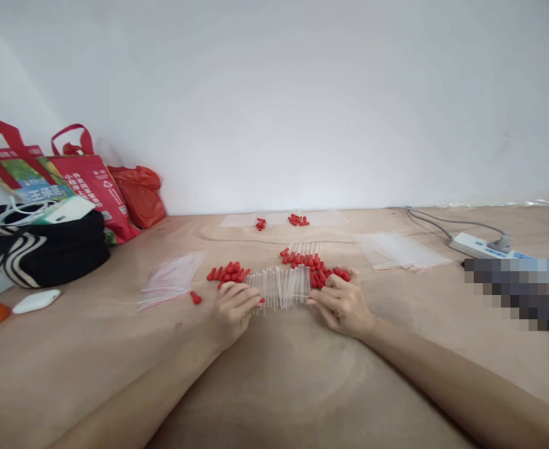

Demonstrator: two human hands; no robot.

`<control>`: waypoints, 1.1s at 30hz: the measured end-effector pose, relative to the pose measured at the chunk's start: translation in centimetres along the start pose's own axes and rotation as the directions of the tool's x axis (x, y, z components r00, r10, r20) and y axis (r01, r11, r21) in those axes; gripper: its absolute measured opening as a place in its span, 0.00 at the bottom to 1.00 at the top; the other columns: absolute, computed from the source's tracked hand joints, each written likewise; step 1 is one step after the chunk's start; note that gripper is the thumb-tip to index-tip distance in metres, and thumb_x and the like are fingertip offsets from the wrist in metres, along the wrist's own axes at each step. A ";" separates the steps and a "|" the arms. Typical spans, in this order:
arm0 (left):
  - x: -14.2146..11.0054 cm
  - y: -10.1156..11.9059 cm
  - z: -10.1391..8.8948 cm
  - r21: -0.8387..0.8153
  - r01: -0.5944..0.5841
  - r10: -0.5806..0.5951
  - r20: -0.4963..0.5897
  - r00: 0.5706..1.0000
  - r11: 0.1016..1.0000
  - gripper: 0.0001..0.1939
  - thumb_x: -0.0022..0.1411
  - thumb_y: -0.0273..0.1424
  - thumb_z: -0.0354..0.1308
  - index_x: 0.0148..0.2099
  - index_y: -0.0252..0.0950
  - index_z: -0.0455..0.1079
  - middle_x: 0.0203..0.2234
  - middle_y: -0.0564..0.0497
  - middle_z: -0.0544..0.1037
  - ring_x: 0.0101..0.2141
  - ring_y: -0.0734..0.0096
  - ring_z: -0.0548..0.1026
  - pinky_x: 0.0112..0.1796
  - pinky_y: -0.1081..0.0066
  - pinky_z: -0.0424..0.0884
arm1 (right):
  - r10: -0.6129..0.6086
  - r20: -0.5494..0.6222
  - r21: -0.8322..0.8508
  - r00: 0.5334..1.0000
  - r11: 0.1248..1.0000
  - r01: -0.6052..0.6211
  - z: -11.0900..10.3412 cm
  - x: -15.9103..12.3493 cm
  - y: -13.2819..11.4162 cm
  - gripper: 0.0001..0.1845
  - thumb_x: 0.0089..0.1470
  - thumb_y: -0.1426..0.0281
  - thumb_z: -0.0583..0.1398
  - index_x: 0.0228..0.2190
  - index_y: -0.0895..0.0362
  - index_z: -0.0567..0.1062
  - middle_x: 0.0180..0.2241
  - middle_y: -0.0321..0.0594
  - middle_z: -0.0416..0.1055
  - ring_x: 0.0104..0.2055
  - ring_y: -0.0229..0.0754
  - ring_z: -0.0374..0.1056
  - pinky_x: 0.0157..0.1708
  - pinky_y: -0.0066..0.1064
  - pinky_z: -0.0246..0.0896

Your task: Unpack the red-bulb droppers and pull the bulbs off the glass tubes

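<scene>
A row of clear plastic dropper tubes [281, 287] lies side by side on the wooden surface. My left hand [232, 308] presses against the row's left end with fingers curled. On the right end rests my right hand [342, 302], fingers bent against the tubes. Red rubber bulbs lie in a pile [228, 272] just behind my left hand and in another pile [316, 267] behind my right hand. One loose red bulb [195, 298] sits left of my left hand. More clear tubes [305, 247] lie farther back.
Clear plastic bags lie at the left [171, 277], right [398, 251] and back [279, 219], the back ones with a few red bulbs. Red shopping bags [92, 181] and a black striped bag [45, 249] stand at the left wall. A power strip [483, 246] is at the right.
</scene>
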State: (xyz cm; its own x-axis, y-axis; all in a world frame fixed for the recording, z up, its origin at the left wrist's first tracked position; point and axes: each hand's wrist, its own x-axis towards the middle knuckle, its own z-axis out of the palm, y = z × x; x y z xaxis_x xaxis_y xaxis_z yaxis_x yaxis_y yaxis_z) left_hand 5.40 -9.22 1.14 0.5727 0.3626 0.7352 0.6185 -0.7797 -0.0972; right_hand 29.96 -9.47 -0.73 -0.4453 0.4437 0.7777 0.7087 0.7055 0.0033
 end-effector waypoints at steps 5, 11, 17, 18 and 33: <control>-0.6 -4.0 -1.5 0.118 0.372 -0.352 -0.159 0.922 0.921 0.11 0.59 0.30 0.47 0.41 0.36 0.68 0.33 0.46 0.69 0.32 0.70 0.70 0.34 0.70 0.67 | 0.233 -0.058 -0.058 0.971 0.970 -0.236 1.0 0.4 1.1 0.11 0.53 0.70 0.52 0.35 0.54 0.74 0.21 0.35 0.70 0.27 0.35 0.60 0.40 0.35 0.41; -1.8 -8.5 -2.6 0.241 0.654 -0.659 -0.071 0.749 0.717 0.16 0.51 0.31 0.47 0.41 0.34 0.68 0.26 0.49 0.65 0.26 0.69 0.68 0.28 0.70 0.65 | 0.334 -0.067 -0.048 0.940 0.940 -0.337 2.7 2.6 0.3 0.10 0.51 0.72 0.53 0.31 0.53 0.75 0.22 0.33 0.72 0.28 0.35 0.61 0.40 0.36 0.39; -1.5 -8.7 -4.6 0.436 0.712 -0.835 0.279 0.475 0.551 0.10 0.51 0.32 0.49 0.38 0.36 0.62 0.25 0.51 0.71 0.27 0.67 0.70 0.28 0.70 0.62 | 0.256 -0.062 -0.117 0.965 0.958 -0.262 4.2 3.7 -0.7 0.09 0.49 0.72 0.55 0.25 0.54 0.75 0.19 0.34 0.70 0.27 0.35 0.58 0.39 0.37 0.38; -1.3 -8.4 -4.9 0.462 0.693 -0.833 0.327 0.447 0.553 0.08 0.52 0.33 0.49 0.36 0.37 0.62 0.26 0.50 0.72 0.28 0.66 0.71 0.29 0.70 0.62 | 0.241 -0.048 -0.132 0.969 0.960 -0.245 4.3 3.7 -0.8 0.09 0.49 0.72 0.54 0.23 0.55 0.74 0.18 0.34 0.70 0.27 0.35 0.58 0.39 0.37 0.38; -1.2 -7.9 -4.1 0.019 0.896 -0.812 0.433 0.392 0.443 0.27 0.40 0.36 0.57 0.44 0.32 0.61 0.36 0.46 0.70 0.29 0.70 0.72 0.32 0.69 0.69 | 0.219 0.072 -0.019 0.973 0.976 -0.218 3.4 3.5 -1.9 0.24 0.45 0.48 0.54 0.24 0.54 0.76 0.21 0.37 0.68 0.29 0.37 0.55 0.35 0.36 0.36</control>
State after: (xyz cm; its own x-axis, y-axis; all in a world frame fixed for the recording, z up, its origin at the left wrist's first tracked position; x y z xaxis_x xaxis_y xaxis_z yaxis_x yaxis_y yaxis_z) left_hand -2.40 -5.54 3.79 -0.0443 0.9961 0.0762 0.7974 -0.0106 0.6033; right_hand 25.23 -7.39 -0.18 -0.3177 0.6257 0.7124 0.7989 0.5814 -0.1544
